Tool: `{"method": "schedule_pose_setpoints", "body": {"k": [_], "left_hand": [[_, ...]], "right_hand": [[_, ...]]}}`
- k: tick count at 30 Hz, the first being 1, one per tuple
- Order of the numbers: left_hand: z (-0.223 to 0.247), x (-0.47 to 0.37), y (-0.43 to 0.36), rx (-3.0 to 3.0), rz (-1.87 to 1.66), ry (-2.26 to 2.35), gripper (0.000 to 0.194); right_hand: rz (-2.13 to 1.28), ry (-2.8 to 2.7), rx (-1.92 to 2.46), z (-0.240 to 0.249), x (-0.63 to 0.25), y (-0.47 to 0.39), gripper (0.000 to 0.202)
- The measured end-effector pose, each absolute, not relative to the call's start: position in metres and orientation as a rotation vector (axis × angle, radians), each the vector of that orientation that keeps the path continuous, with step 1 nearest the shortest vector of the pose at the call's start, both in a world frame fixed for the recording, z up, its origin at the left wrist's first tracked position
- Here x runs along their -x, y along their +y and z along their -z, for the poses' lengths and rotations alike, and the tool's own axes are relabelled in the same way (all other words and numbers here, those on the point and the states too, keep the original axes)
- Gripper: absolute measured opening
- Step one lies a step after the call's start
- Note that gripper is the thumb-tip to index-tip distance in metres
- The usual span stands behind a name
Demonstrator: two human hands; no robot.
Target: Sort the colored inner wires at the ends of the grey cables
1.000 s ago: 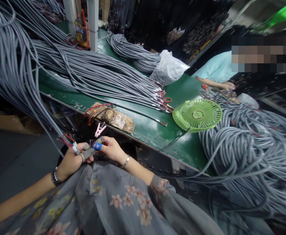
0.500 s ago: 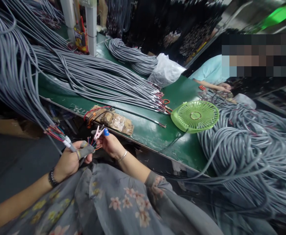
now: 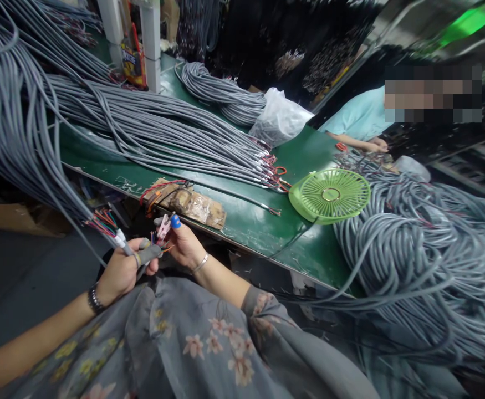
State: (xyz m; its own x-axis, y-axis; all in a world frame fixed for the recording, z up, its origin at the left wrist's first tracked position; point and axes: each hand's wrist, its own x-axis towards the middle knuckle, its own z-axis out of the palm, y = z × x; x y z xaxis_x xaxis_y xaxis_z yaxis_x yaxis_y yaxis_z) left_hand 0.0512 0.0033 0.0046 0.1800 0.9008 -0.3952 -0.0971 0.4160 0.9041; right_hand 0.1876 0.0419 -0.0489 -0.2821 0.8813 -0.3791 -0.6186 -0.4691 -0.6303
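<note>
Grey cables (image 3: 21, 127) hang in a thick sheaf at the far left, drooping past the edge of a green table (image 3: 242, 221). Below the sheaf, stripped coloured wires (image 3: 103, 219), red, green and orange among them, fan out beside the white collar (image 3: 120, 237) of a cable (image 3: 127, 249). The left hand (image 3: 121, 271), with a dark watch (image 3: 95, 299) at the wrist and grey covers on some fingers, is closed around that cable, in front of the person's body and just short of the table edge. Thin wire ends (image 3: 153, 238), blue, purple and orange, poke out past its fingertips towards the other hand. The right hand (image 3: 186, 249), its thumb in a blue cover (image 3: 175, 221), pinches a pink clip (image 3: 164, 226) right by these ends; whether the clip bites on any wire I cannot tell. A silvery bracelet (image 3: 201, 262) circles that wrist. Behind, a brown block (image 3: 203, 205), partly taped, lies at the table edge. Further right are a white plastic bag (image 3: 281, 116) and a green fan (image 3: 329, 195). Beyond the fan, a co-worker in a light blue top (image 3: 354, 116) bends over the table, near a big tangled heap of grey cable (image 3: 400, 238) at the far right.
</note>
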Motion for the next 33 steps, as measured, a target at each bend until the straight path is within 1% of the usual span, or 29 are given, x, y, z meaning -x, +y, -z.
{"method": "schedule_pose_setpoints", "body": {"k": [4, 10, 15, 18, 24, 27, 29, 33], "left_hand": [[-0.002, -0.045, 0.0, -0.91, -0.862, 1.147, 0.025], [0.005, -0.04, -0.005, -0.955, -0.921, 1.124, 0.023], [0.002, -0.045, -0.003, -0.906, -0.972, 1.142, 0.024], [-0.001, -0.048, -0.001, -0.883, -0.972, 1.151, 0.024], [-0.003, -0.05, 0.0, -0.874, -0.961, 1.172, 0.028], [-0.002, -0.051, 0.001, -0.914, -0.936, 1.185, 0.032], [-0.002, -0.051, 0.002, -0.944, -0.919, 1.19, 0.033], [0.0, -0.047, 0.0, -1.01, -0.909, 1.193, 0.035]], "right_hand": [[-1.98, -0.465, 0.849, 0.044, -0.193, 0.043, 0.054], [-1.876, -0.492, 0.875, 0.042, -0.195, 0.044, 0.04], [-1.681, -0.702, 0.901, 0.049, -0.196, 0.037, 0.054], [-1.583, -0.765, 0.943, 0.055, -0.196, 0.036, 0.054], [-1.847, -0.56, 0.882, 0.053, -0.191, 0.045, 0.054], [-1.835, -0.447, 0.903, 0.049, -0.187, 0.048, 0.047], [-1.807, -0.408, 0.924, 0.046, -0.184, 0.047, 0.045], [-1.84, -0.464, 0.93, 0.046, -0.187, 0.043, 0.051]]}}
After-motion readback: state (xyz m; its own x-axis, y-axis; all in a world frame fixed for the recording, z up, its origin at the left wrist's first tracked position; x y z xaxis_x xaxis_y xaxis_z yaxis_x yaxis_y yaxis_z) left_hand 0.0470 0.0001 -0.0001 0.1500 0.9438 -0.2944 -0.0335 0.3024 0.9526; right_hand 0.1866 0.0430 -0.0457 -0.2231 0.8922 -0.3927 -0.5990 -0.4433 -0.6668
